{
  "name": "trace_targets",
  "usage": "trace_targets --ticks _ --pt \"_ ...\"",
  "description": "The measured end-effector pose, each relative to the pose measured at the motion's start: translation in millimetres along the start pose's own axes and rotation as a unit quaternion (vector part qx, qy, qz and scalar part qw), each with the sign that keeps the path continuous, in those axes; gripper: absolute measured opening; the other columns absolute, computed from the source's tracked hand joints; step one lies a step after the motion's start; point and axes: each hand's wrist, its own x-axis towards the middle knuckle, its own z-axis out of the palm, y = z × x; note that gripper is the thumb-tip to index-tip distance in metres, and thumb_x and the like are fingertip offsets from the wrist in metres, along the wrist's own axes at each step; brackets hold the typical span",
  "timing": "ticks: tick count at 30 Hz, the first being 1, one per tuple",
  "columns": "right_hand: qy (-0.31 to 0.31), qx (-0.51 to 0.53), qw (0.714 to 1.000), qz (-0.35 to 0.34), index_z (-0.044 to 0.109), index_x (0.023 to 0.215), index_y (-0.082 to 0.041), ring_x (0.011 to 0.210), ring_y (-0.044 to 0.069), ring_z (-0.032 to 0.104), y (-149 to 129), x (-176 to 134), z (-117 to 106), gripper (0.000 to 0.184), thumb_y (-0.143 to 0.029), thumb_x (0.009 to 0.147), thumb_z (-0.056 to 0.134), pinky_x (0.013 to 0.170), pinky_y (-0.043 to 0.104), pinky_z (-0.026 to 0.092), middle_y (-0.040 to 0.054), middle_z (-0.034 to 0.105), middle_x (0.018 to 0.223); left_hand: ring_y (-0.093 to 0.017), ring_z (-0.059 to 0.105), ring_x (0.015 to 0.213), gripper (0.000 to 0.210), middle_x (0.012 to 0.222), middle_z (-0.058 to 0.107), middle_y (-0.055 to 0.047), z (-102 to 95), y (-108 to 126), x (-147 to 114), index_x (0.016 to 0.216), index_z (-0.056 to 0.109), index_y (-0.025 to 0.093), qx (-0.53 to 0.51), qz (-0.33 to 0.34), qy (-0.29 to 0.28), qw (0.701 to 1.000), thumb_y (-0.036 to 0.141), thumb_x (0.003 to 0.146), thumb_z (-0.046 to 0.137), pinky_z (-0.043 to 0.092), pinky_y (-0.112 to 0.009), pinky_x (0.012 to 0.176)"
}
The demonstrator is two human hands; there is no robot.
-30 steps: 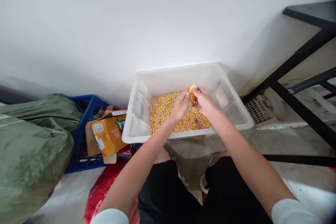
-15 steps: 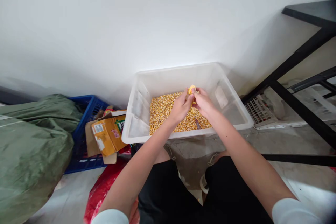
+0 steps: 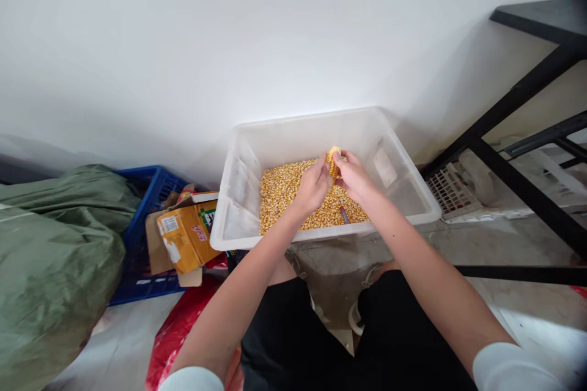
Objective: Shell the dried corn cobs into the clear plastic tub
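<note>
Corn cob [image 3: 333,162], pale tip uppermost and slightly tilted, held over the right half of the whitish plastic tub [image 3: 321,236], between its far and near edges. Rows of yellow kernels show on the part your fingers leave uncovered; its lower end is partly masked by your hands.

Your left hand [image 3: 314,182] grasps the cob from the left side, fingers curled behind it. Your right hand [image 3: 354,176] grips it from the right, thumb laid across the rows near the tip. Both hands close together, above the tub floor and inside its rim.

Loose kernels [image 3: 285,192] cover much of the tub floor, heaped from the left wall toward the right. A small tool [image 3: 344,215] with a dark reddish part lies among them by the near edge, right of its middle; its exact kind you cannot tell from this view. A pale patch [image 3: 385,166] shows on the right wall.

Off the tub's left edge: torn orange carton [image 3: 188,237] over a blue crate [image 3: 147,284], green cloth [image 3: 55,256] bulging beside it. Red plastic bag [image 3: 172,333] on the floor, near your left forearm. Beyond the tub's right edge: white slotted basket [image 3: 452,191], under a black metal frame [image 3: 509,104].
</note>
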Motion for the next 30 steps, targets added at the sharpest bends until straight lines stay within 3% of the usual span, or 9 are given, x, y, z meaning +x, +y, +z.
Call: trace_targets --ticks 4,8,14,23,30 --pt "0.001 -0.008 1.0 -0.007 0.055 0.097 -0.026 0.072 0.014 0.057 1 2 -1 0.029 -0.049 0.083 0.066 0.053 0.024 0.046 -0.0011 0.058 0.085 -0.023 0.064 0.111 0.05 0.123 0.067 -0.016 -0.9 4 -1 0.14 0.05 0.014 -0.022 -0.012 0.005 1.0 0.039 0.101 0.034 0.048 -0.041 0.099" --pt "0.008 -0.007 1.0 0.0 0.054 0.095 -0.026 0.07 0.014 0.055 3 5 -2 0.029 -0.05 0.083 0.065 0.052 0.025 0.045 -0.0014 0.057 0.083 -0.024 0.065 0.1 0.054 0.108 0.07 -0.017 -2.5 13 -1 0.143 0.045 0.009 0.028 0.002 -0.02 0.999 0.041 0.101 0.034 0.05 -0.042 0.093" --pt "-0.004 -0.01 1.0 -0.018 0.053 0.097 -0.026 0.064 0.013 0.05 4 2 1 0.031 -0.051 0.082 0.063 0.052 0.026 0.044 -0.0037 0.049 0.076 -0.026 0.064 0.101 0.053 0.113 0.068 -0.019 -1.2 14 0 0.144 0.043 0.011 0.081 0.01 -0.007 0.997 0.039 0.099 0.041 0.049 -0.045 0.093" --pt "0.0 -0.025 0.999 -0.04 0.051 0.098 -0.026 0.074 0.015 0.054 7 3 3 0.033 -0.052 0.082 0.062 0.057 0.026 0.045 -0.0026 0.053 0.083 -0.028 0.059 0.118 0.053 0.129 0.061 -0.021 1.8 13 0 0.145 0.041 0.012 0.09 0.029 0.001 0.996 0.04 0.103 0.026 0.045 -0.048 0.102" --pt "-0.006 -0.058 0.997 -0.059 0.052 0.099 -0.026 0.089 0.017 0.057 11 3 2 0.035 -0.056 0.084 0.059 0.066 0.027 0.047 0.0 0.059 0.095 -0.031 0.057 0.122 0.054 0.139 0.052 -0.027 3.0 18 -3 0.148 0.033 0.005 0.145 0.016 -0.015 0.989 0.031 0.102 0.021 0.045 -0.05 0.102"
